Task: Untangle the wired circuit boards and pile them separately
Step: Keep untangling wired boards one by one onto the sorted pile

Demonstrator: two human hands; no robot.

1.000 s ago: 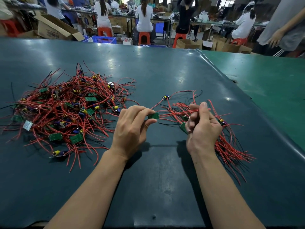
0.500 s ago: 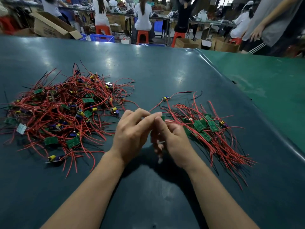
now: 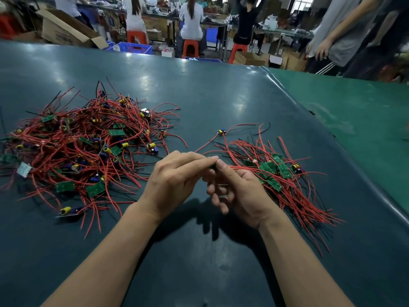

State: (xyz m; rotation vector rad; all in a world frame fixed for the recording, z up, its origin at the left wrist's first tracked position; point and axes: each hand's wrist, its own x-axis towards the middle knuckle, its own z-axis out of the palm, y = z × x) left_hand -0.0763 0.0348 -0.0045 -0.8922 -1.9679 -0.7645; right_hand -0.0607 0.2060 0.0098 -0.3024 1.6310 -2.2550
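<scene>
At frame centre a small circuit board [image 3: 213, 166], almost hidden, is pinched between the fingertips of the left hand [image 3: 174, 182] and the thumb and forefinger of the right hand [image 3: 238, 191], whose other fingers hang loosely curled. Its red wires [image 3: 243, 167] run right, toward the sorted pile [image 3: 278, 173] just beside the right hand at centre right. The tangled heap [image 3: 84, 147] lies at centre left on the tabletop [image 3: 199, 96]. One stray board [image 3: 221, 132] sits above the hands. The risk, I judge: the trailing wires could snag sorted leads and drag that pile askew, or a hard tug could strain a solder joint.
</scene>
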